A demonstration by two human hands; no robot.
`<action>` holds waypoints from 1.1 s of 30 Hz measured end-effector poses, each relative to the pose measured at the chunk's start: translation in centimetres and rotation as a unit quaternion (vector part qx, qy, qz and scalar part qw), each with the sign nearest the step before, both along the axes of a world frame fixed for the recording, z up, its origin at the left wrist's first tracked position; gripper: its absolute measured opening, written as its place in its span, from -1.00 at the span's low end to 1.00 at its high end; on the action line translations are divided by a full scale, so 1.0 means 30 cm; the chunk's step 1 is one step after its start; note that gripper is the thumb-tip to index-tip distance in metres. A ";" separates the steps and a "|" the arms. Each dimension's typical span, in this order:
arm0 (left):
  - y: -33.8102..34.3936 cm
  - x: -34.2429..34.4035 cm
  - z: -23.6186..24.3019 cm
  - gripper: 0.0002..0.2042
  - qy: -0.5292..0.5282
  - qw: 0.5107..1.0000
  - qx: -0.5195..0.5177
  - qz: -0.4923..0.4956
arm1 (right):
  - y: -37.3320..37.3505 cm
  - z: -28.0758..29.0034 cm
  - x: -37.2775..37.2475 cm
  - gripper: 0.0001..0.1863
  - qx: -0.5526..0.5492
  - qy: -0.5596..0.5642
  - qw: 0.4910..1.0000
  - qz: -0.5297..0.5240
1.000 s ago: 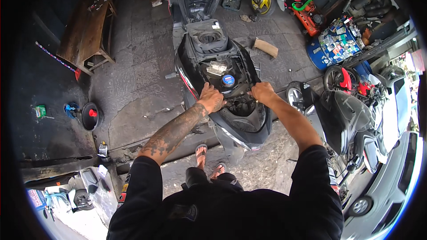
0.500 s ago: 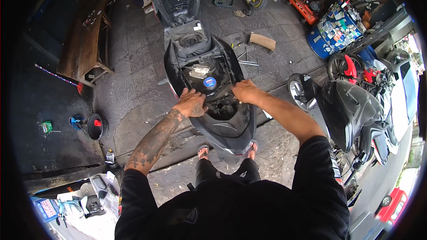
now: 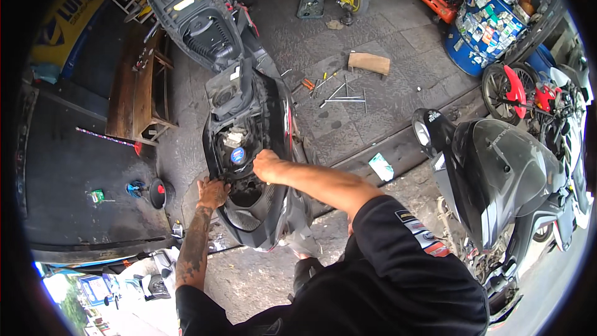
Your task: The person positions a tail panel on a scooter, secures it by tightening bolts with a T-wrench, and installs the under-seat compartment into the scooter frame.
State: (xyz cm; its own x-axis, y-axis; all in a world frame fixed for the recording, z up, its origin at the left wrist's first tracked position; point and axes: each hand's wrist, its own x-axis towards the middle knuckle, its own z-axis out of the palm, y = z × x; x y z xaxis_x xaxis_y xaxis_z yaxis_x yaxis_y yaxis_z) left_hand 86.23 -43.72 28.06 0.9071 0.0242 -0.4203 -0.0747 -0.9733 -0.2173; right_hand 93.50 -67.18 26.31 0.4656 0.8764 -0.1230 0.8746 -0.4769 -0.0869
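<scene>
A black scooter with its seat (image 3: pixel 196 18) raised fills the middle of the view. Inside its uncovered rear body, a round blue cap (image 3: pixel 237 155) sits beside a pale metal part (image 3: pixel 234 137). My left hand (image 3: pixel 213 193) grips the left edge of the rear body panel (image 3: pixel 244 218), fingers reaching forward over it. On the opposite edge of the opening, my right hand (image 3: pixel 268 167) is closed around the panel's rim; its fingertips are hidden. Between and below my hands lies a dark opening in the tail.
Several hand tools (image 3: pixel 345 98) lie on the floor near a small wooden stool (image 3: pixel 369 63). A wooden bench (image 3: pixel 132 90) stands left. Parked motorcycles (image 3: pixel 497 174) line the right, beyond a blue drum (image 3: pixel 476 43). A black bucket (image 3: pixel 158 194) is at the lower left.
The view has turned and shifted, so the scooter now appears further left and tilted. Both hands stay at the rear body's edges; my right hand is now more tightly curled.
</scene>
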 end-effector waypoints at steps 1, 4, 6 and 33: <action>-0.025 -0.004 0.020 -0.65 0.017 1.000 0.001 0.010 | -0.012 0.001 -0.001 -0.82 0.002 0.013 1.000 -0.007; -0.048 0.001 0.044 -0.65 0.041 0.999 0.002 -0.019 | -0.006 -0.019 0.008 -0.83 -0.007 0.054 0.998 -0.034; -0.062 0.014 0.050 -0.63 0.058 0.998 0.002 -0.020 | -0.033 -0.029 0.018 -0.83 0.021 0.056 0.998 -0.028; -0.649 0.722 -0.194 -0.30 -0.129 0.945 -0.221 0.204 | -1.271 -1.331 0.653 -0.66 0.069 0.283 0.643 -0.708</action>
